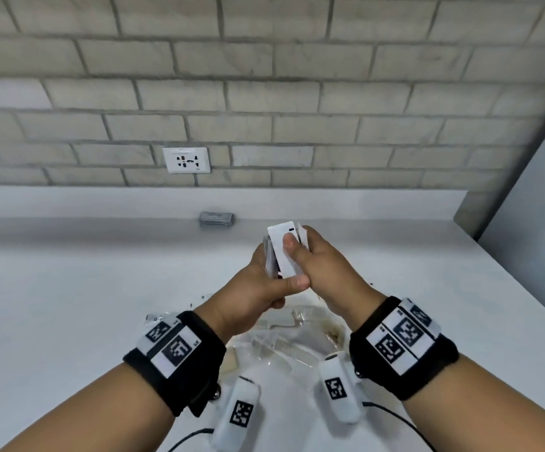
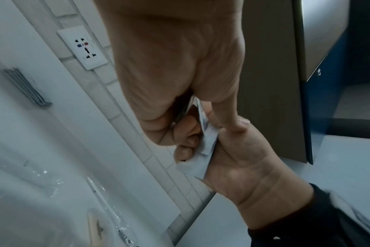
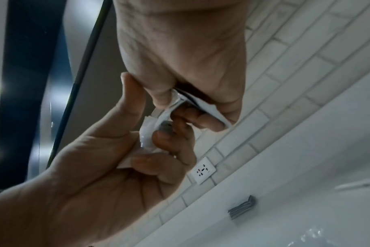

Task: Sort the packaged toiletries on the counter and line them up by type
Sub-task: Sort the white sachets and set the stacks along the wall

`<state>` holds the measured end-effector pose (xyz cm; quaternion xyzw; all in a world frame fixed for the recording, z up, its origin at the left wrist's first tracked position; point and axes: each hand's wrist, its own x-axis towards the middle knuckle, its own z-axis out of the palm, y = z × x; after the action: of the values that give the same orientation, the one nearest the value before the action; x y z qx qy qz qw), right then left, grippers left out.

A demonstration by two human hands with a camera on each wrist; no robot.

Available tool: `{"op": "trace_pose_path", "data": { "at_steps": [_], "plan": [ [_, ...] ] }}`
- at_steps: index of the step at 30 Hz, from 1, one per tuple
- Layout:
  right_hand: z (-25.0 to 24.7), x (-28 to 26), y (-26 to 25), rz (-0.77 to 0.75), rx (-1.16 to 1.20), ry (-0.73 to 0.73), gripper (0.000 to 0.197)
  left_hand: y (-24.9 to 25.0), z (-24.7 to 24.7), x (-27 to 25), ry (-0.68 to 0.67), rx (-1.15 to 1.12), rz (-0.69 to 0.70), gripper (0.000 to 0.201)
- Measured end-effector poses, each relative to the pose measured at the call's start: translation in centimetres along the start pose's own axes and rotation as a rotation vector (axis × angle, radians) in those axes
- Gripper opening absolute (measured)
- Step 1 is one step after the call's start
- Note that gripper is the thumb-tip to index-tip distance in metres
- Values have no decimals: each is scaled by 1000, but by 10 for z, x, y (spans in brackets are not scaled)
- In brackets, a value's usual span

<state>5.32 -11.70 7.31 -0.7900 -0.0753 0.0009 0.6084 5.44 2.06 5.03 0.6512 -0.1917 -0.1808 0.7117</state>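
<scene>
Both my hands are raised above the white desk (image 1: 69,288), holding a small bundle of white sachets (image 1: 281,252) between them. My right hand (image 1: 326,272) grasps the sachets from the right, thumb pressed flat on the front one, fingers (image 3: 209,123) curled behind. My left hand (image 1: 255,295) grips the bundle's lower edge, thumb across the bottom and fingers (image 2: 186,150) wrapped under. A stack of grey packets (image 1: 216,219) lies at the back of the desk, against the raised ledge below the wall socket (image 1: 186,160). Clear-wrapped combs (image 1: 284,340) lie on the desk beneath my wrists.
</scene>
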Motion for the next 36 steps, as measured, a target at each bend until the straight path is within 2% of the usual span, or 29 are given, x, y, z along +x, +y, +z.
{"op": "trace_pose_path", "data": {
  "at_steps": [2,4,5,6,8,9,12,15,20,25,28,31,33,36],
  "plan": [
    [16,3,-4,24,20,-23,86,-1,-8,-6,51,-8,-16,64],
    [29,7,-5,39,37,-28,100,-3,-15,-8,105,-25,-11,55],
    [36,9,-7,44,49,-18,95,-2,-19,-9,114,-33,7,49],
    [40,12,-7,42,59,6,83,-2,-22,-9,112,-39,21,44],
    [47,14,-11,57,70,61,45,2,-29,-9,107,-54,34,38],
    [49,16,-11,72,99,59,36,5,-33,-9,115,-55,31,38],
    [53,19,-6,83,256,2,45,8,-45,-8,142,-45,7,41],
    [50,17,-1,65,205,27,43,6,-59,-8,158,-96,-6,27],
    [60,12,7,113,189,64,12,-4,-79,-10,56,-206,-19,50],
    [59,21,10,119,87,178,17,-14,-92,-5,29,-238,-48,57],
    [53,20,10,114,153,123,14,-14,-94,0,40,-243,-41,57],
    [44,16,11,105,210,51,28,-12,-93,6,43,-256,1,53],
    [40,16,13,95,196,80,34,-12,-89,8,87,-268,26,47],
    [41,21,18,68,94,113,30,-13,-80,8,92,-264,67,37]
  ]
}}
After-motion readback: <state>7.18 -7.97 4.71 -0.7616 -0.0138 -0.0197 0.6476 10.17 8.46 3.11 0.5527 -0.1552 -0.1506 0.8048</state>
